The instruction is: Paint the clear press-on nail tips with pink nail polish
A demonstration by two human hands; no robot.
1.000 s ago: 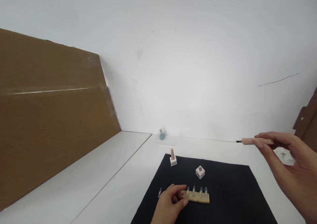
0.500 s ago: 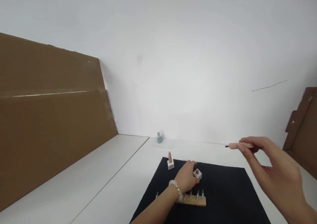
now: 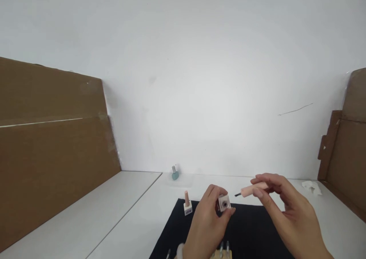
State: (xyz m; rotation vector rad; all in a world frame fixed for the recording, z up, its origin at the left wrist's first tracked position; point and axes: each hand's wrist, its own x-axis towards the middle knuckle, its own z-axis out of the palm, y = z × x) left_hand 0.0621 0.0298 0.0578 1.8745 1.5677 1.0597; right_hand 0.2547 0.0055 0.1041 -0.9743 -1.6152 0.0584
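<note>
Pale wood strip (image 3: 221,254) set with clear nail tips (image 3: 228,247) sits at the near edge of a black cloth (image 3: 251,228). Above it, the left hand (image 3: 206,224) pinches a square white bottle (image 3: 224,203) with a dark round opening. Just beside it, the right hand (image 3: 294,213) holds a smooth peach brush cap (image 3: 251,189), black bristles pointing at the bottle. Farther off stand a peach-capped bottle (image 3: 187,205) on the cloth and a teal bottle (image 3: 175,173) on the white table (image 3: 128,209), before a white wall (image 3: 200,79) and brown cardboard (image 3: 51,114).
</note>
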